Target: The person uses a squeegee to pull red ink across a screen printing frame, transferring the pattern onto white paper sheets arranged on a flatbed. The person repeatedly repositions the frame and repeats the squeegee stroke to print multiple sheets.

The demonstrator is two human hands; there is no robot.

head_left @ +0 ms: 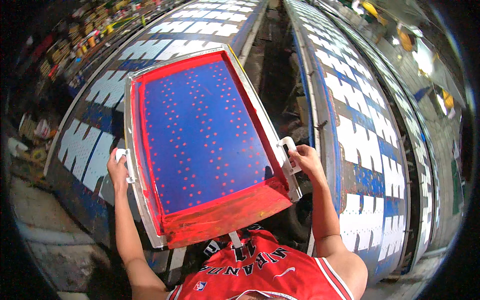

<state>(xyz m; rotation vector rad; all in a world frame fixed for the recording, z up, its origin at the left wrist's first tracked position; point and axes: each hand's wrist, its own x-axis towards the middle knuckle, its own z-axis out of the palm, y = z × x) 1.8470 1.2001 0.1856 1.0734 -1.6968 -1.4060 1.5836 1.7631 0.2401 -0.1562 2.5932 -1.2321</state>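
I hold a large printing screen [200,130] in front of me, with a blue mesh dotted with small red spots, red ink round its inner border and along the broad near end, and a metal frame. My left hand [118,167] is closed on the white handle [129,169] at the frame's left side. My right hand [305,160] grips the other white handle [290,144] on the right side, slightly higher in the picture. The screen is a little askew, hiding part of the left table beneath it. My red sleeveless jersey shows at the bottom.
Long printing tables [312,60] run away on both sides, bearing rows of white cut pieces [360,220], [75,145]. A narrow dark gap [265,65] lies between them. At the far left are shelves crowded with containers [92,35]. Yellow objects [446,100] sit along the right.
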